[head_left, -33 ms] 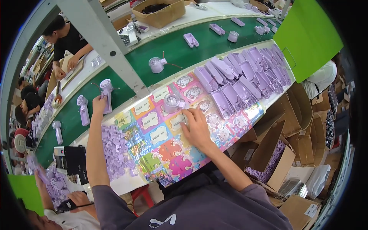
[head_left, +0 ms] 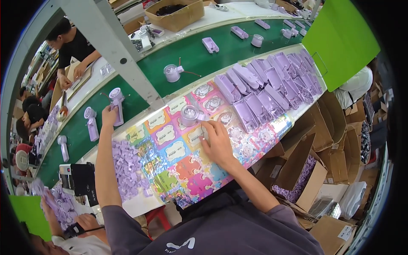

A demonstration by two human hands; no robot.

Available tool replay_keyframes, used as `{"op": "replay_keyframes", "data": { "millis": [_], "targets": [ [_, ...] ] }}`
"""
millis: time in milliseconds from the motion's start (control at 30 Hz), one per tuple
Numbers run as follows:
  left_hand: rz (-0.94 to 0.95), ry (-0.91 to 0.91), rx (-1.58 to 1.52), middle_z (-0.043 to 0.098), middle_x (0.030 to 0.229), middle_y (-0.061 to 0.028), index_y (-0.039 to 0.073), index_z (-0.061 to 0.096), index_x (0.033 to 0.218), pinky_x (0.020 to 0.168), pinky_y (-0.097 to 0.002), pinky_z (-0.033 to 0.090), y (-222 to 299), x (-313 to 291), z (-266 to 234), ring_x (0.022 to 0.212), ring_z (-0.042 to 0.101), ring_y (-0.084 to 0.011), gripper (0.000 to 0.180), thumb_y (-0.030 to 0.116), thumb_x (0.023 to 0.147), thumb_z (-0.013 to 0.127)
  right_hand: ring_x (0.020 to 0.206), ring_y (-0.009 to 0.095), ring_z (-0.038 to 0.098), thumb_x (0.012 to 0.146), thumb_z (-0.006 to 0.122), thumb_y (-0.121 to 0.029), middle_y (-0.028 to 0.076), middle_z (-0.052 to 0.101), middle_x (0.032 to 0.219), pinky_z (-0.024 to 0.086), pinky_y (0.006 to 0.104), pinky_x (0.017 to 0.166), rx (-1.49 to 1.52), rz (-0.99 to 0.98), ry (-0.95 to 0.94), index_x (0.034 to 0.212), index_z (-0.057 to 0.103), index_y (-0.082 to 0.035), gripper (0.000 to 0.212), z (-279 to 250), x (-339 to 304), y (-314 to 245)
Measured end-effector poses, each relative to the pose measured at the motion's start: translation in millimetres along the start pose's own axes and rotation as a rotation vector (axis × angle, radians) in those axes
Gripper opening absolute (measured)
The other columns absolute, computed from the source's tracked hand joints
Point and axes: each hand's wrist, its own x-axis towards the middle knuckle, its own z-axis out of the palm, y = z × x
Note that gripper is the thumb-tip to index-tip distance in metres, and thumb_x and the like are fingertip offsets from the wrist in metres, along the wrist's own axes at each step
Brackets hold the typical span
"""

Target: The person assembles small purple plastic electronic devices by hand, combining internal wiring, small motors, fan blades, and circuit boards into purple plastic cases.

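Left of the black box [head_left: 84, 175], a co-worker's hand [head_left: 48, 204] and the blurred lilac piece [head_left: 37, 187] have shifted slightly.

Before you, the desk [head_left: 137, 207] carries a sheet [head_left: 176, 151], with a heap of small parts [head_left: 124, 166] to its left and a pile of casings [head_left: 258, 105] toward its right. Between them, on the sheet, sits a round cup [head_left: 189, 115], just beyond your right grip [head_left: 217, 142]. Behind the desk runs the belt [head_left: 193, 55], bearing a handled unit [head_left: 117, 111] at your left grip [head_left: 109, 115] and a second unit [head_left: 92, 126] farther left.
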Motion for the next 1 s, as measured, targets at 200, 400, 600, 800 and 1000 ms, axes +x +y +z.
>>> {"op": "replay_keyframes", "data": {
  "millis": [200, 400, 600, 800, 1000],
  "targets": [
    [0.226, 0.313, 0.416, 0.063, 0.110, -0.0193, -0.002, 0.056, 0.134, 0.089, -0.0417, 0.049, 25.1, -22.1, 9.8, 0.102, 0.063, -0.0326, 0.058, 0.020, 0.082, 0.074, 0.120, 0.034, 0.053, 0.078, 0.078, -0.013, 0.017, 0.052, 0.138, 0.045, 0.0429, 0.103, -0.058, 0.075, 0.027, 0.144, 0.044, -0.001, 0.075, 0.2, 20.7, -1.7],
    [0.650, 0.205, 0.203, 0.059, 0.112, -0.0181, 0.004, 0.057, 0.127, 0.095, -0.0442, 0.048, 115.3, -155.9, 36.7, 0.107, 0.060, -0.0343, 0.053, 0.006, 0.077, 0.073, 0.098, 0.033, 0.060, 0.082, 0.078, -0.020, 0.016, 0.067, 0.105, 0.049, 0.0442, 0.087, -0.025, -0.001, 0.012, 0.134, 0.053, 0.002, 0.061, 15.8, 43.7, 20.7],
    [0.851, -0.291, 0.302, 0.039, 0.150, -0.0165, 0.014, 0.052, 0.140, 0.109, -0.0458, 0.043, 128.5, -260.9, 55.6, 0.131, 0.049, -0.0381, 0.075, 0.005, 0.071, 0.080, 0.087, 0.016, 0.064, 0.101, 0.063, -0.022, 0.010, 0.069, 0.101, 0.051, 0.0333, 0.077, 0.636, 0.363, -0.424, 0.128, 0.058, 0.005, 0.039, 17.6, 29.0, 4.5],
    [0.679, -0.313, -0.076, 0.058, 0.128, -0.0155, 0.010, 0.063, 0.127, 0.099, -0.0428, 0.049, 84.8, -328.0, 41.8, 0.117, 0.059, -0.0364, 0.063, 0.011, 0.068, 0.087, 0.075, 0.011, 0.065, 0.104, 0.058, -0.026, 0.006, 0.070, 0.086, 0.053, 0.0274, 0.065, 0.885, 0.387, -0.926, 0.113, 0.066, 0.002, 0.031, -13.2, 21.9, -42.5],
    [0.186, -0.193, -0.582, 0.061, 0.111, -0.0075, -0.001, 0.063, 0.114, 0.087, -0.0293, 0.046, 18.2, -402.3, -9.9, 0.097, 0.058, -0.0166, 0.053, 0.019, 0.070, 0.085, 0.085, 0.016, 0.067, 0.096, 0.067, -0.020, 0.009, 0.068, 0.095, 0.054, 0.0323, 0.074, 0.590, 0.198, -0.847, 0.118, 0.065, -0.002, 0.028, 23.9, 15.1, -75.5]
  ]
}}
